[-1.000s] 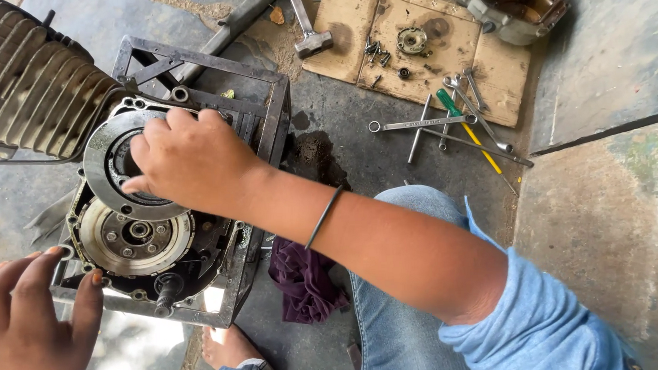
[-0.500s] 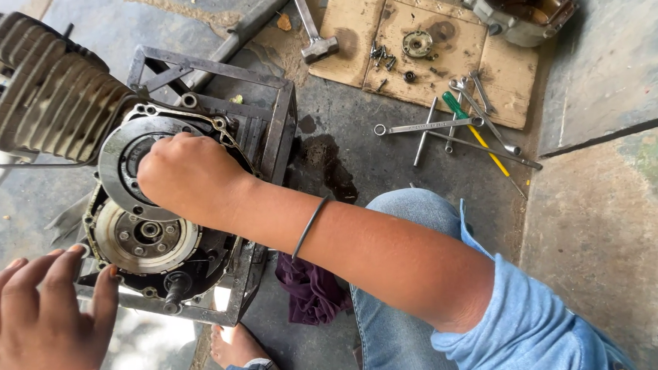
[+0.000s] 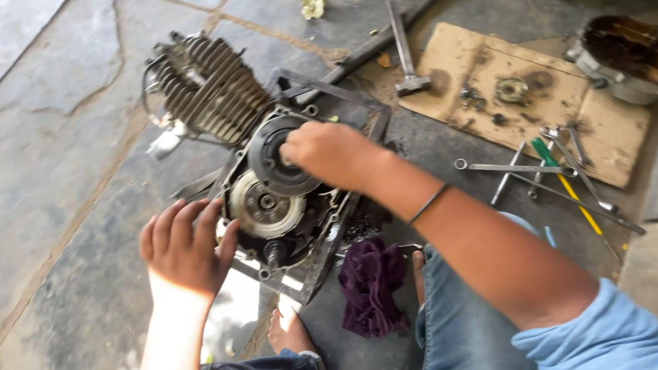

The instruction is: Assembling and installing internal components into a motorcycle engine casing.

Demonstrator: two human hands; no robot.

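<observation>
Right hand (image 3: 332,153) curled over the dark round disc (image 3: 276,158) of an opened engine (image 3: 269,188), fingertips pressed on its face — grip on it not clear enough to tell. Left hand (image 3: 186,249) open, fingers spread, resting against the near-left edge of the engine beside the pale round gear (image 3: 264,205). Engine sitting in a metal frame (image 3: 345,207) on the stone floor (image 3: 59,184), finned cylinder (image 3: 207,86) pointing away. Purple rag (image 3: 370,284) just beside the frame — hammer (image 3: 404,50), cardboard sheet (image 3: 519,96) and wrenches (image 3: 523,169) well apart to the right.
</observation>
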